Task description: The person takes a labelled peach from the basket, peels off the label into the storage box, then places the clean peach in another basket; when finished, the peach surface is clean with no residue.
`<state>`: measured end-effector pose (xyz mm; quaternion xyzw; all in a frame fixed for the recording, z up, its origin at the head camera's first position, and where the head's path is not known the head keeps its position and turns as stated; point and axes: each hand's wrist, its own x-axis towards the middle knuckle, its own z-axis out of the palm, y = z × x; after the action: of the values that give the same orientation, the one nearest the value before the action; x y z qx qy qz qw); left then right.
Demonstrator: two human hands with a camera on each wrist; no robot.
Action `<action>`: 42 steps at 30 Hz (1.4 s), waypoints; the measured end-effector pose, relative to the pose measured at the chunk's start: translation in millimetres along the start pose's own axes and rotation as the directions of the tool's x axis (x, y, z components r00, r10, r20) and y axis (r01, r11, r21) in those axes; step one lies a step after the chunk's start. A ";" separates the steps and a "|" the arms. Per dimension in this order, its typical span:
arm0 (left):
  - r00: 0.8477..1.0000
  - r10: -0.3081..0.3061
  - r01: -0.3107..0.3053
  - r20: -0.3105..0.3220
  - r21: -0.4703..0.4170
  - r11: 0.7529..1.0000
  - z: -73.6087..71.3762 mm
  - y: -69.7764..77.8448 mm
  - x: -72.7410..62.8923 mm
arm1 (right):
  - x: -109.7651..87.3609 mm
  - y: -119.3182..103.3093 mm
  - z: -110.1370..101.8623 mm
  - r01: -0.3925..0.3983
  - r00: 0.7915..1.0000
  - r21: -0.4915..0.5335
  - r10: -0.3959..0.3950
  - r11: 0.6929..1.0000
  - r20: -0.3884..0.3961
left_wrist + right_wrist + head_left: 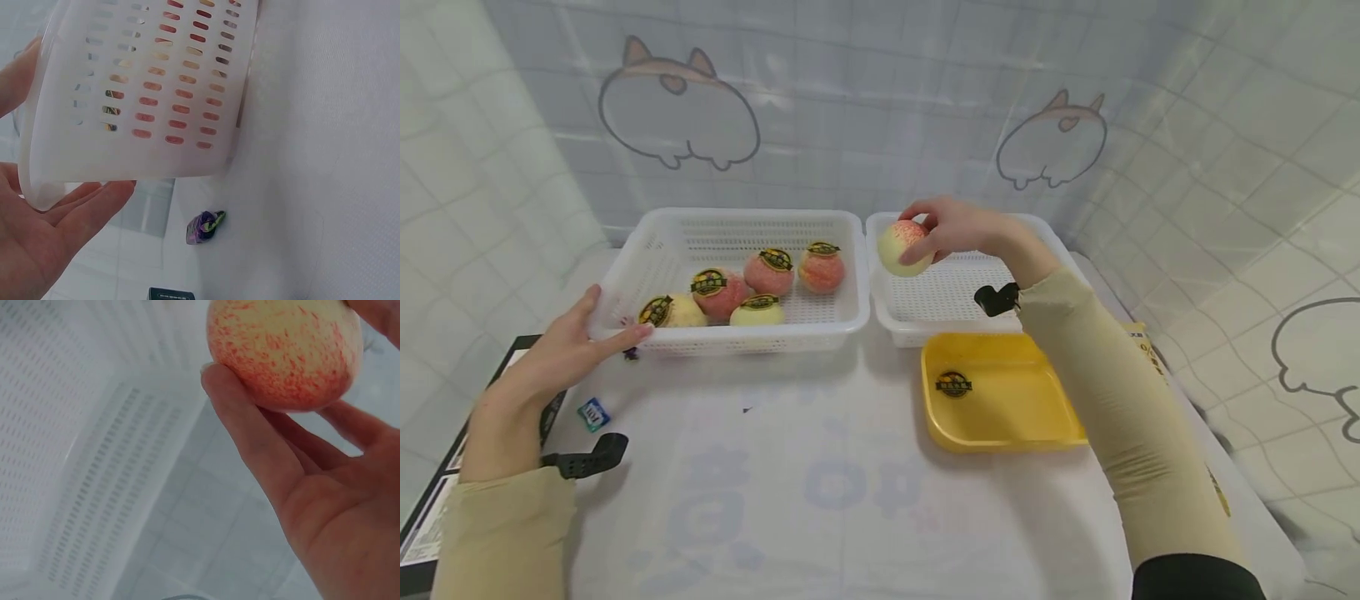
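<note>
My right hand (955, 227) holds a pale yellow peach (895, 248) with red speckles, pinched between thumb and fingers above the right white basket (883, 312). In the right wrist view, this peach (284, 356) shows clear of the basket wall (106, 469). At the front left corner of the left white basket (760, 335), my left hand (561, 350) grips the rim, thumb along the front and fingers at the side. Inside that basket are several red and yellow peaches (822, 271) with black-and-gold labels. The left wrist view shows them only through the slots.
A yellow tray (1000, 446) stands in front of the right basket, with a black-and-gold label (953, 384) inside it. A small blue packet (593, 414) lies near my left wrist. Beneath the left basket's corner is a small purple wrapped piece (205, 227). White sheeting surrounds the table.
</note>
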<state>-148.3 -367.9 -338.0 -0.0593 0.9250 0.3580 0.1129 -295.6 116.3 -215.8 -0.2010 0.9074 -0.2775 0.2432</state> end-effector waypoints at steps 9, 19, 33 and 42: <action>1.000 -0.009 0.009 0.001 0.001 1.000 2.4 1.6 0.3 | 28.9 12.4 -7.9 -0.068 0.993 0.015 0.066 0.998 0.098; 0.999 -0.031 0.031 0.006 -0.001 1.000 7.7 5.4 0.2 | 56.0 52.6 8.7 -0.203 0.972 0.023 0.198 0.979 0.123; 1.000 -0.015 0.015 -0.016 0.005 1.000 11.8 13.5 0.9 | 59.4 72.9 23.6 -0.301 0.936 0.042 0.287 0.953 0.202; 1.000 -0.010 0.010 -0.023 -0.003 1.000 15.5 13.5 4.2 | 68.4 82.2 24.2 -0.293 0.945 0.116 0.269 0.949 0.186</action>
<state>-152.4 -347.6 -341.4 -0.0683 0.9253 0.3583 0.1042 -355.8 135.3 -305.4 -0.0739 0.8810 -0.2861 0.3695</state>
